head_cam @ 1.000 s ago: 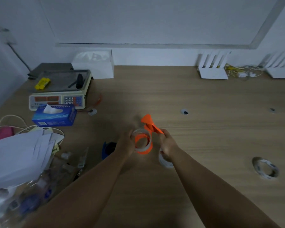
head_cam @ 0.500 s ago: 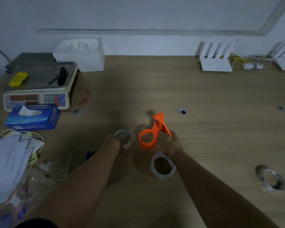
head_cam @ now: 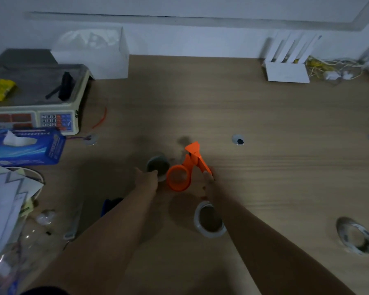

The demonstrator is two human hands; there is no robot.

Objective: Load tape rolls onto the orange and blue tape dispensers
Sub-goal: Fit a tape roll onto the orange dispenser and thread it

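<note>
My right hand point(head_cam: 209, 181) grips the handle of the orange tape dispenser point(head_cam: 184, 170), whose empty ring points toward me above the wooden table point(head_cam: 264, 167). Just left of that ring, my left hand point(head_cam: 147, 179) holds a clear tape roll point(head_cam: 158, 166) by its near rim; roll and ring are close but apart. A second clear tape roll point(head_cam: 209, 219) lies flat on the table beside my right forearm. A third roll point(head_cam: 355, 235) lies at the far right. The blue dispenser point(head_cam: 110, 206) shows as a small blue edge behind my left forearm.
On the left stand a weighing scale point(head_cam: 36, 99), a blue tissue box point(head_cam: 24, 146), a white box point(head_cam: 94, 54), loose papers point(head_cam: 6, 194) and clear plastic bags point(head_cam: 19, 241). Two white routers point(head_cam: 285, 64) with cables sit at the back right. Small cable holes point(head_cam: 238, 140) dot the table.
The tape roll was around the orange ring a second ago; my left hand has drawn it off to the left. The second roll, hidden under my right hand, now lies in plain view.
</note>
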